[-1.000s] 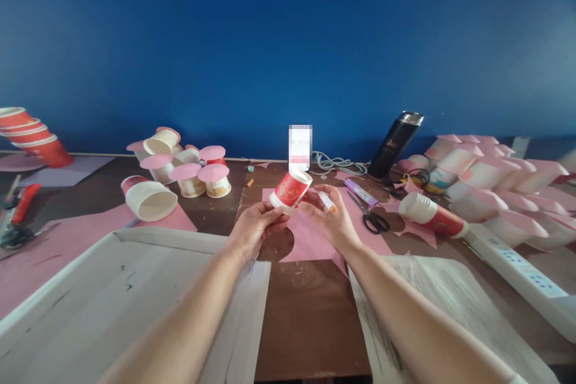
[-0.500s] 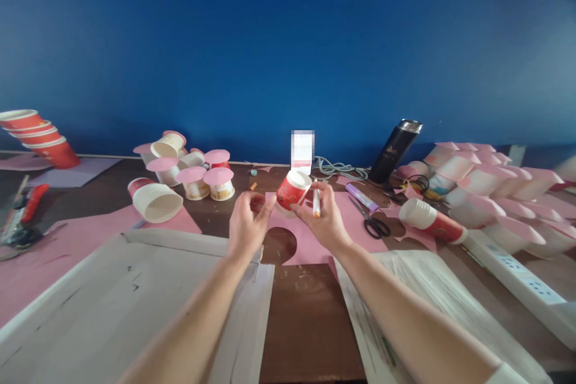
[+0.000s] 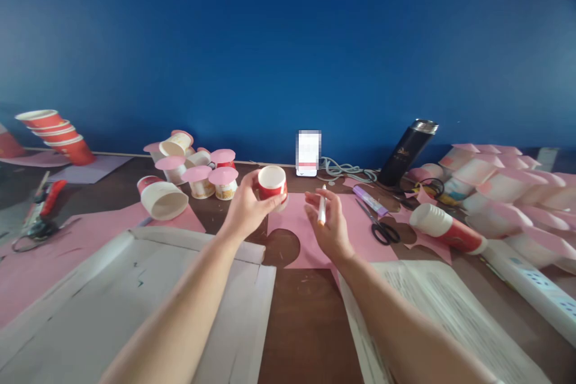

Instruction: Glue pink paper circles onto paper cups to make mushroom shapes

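Observation:
My left hand [image 3: 245, 207] is closed round a red paper cup [image 3: 272, 188], its white mouth tipped toward me. A white marker [image 3: 322, 209] with an orange end rests between the fingers of my right hand [image 3: 330, 222], which is apart from the cup. Below both hands lies a pink paper sheet [image 3: 306, 246] with a round piece cut from its left edge. To the left stand several short cups topped with pink discs [image 3: 224, 176].
Scissors [image 3: 384, 231], a purple packet [image 3: 369, 200] and a stack of cups lying down [image 3: 447, 228] are to the right, before a black flask [image 3: 407, 156]. A power strip [image 3: 531, 282] lies farther right. A phone [image 3: 308, 156] stands at the wall.
My right hand has let go of the cup and moved slightly right, keeping the marker. My left hand has drawn the cup left and turned it more upright. The view has shifted slightly.

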A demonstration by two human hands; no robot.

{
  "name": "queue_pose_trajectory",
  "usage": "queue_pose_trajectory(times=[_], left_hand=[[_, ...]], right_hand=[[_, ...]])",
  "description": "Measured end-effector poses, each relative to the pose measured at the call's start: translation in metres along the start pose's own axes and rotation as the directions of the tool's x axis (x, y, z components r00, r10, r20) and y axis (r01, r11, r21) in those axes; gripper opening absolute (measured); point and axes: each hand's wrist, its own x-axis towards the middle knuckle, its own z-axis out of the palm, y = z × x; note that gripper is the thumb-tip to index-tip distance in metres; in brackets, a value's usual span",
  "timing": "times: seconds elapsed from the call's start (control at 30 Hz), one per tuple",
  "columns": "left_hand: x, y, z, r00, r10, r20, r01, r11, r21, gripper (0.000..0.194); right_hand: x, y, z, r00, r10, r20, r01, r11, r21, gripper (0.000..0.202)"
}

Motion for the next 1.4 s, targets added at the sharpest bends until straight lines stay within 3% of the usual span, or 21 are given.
queue_pose_trajectory(times=[0.07,0.2,0.53,1.03,1.4], left_hand=[[0.002,-0.007,0.0,1.0,-0.028,-0.008,0.028,1.0,-0.007,0.061],[-0.005,-0.018,0.009,0.998,-0.02,0.062,0.019,1.0,0.011,0.057],[-0.006,-0.028,0.016,0.973,-0.066,0.223,0.021,0.98,0.198,0.061],[-0.001,-0.028,0.017,0.956,-0.11,0.272,0.029,0.957,0.287,0.065],[0.001,-0.033,0.019,0.951,-0.13,0.282,0.039,0.951,0.307,0.064]], right_hand=[[0.003,0.009,-0.002,0.99,0.119,-0.072,-0.113,0.99,0.086,0.032],[0.007,0.016,-0.005,0.962,0.247,-0.118,-0.225,0.959,0.172,0.041],[0.006,0.009,-0.009,0.971,0.162,-0.175,-0.175,0.982,-0.064,0.048],[0.005,0.008,-0.006,0.983,0.134,-0.127,-0.141,0.989,-0.047,0.046],[0.004,0.006,-0.007,0.969,0.233,-0.078,-0.236,0.971,-0.038,0.052]])
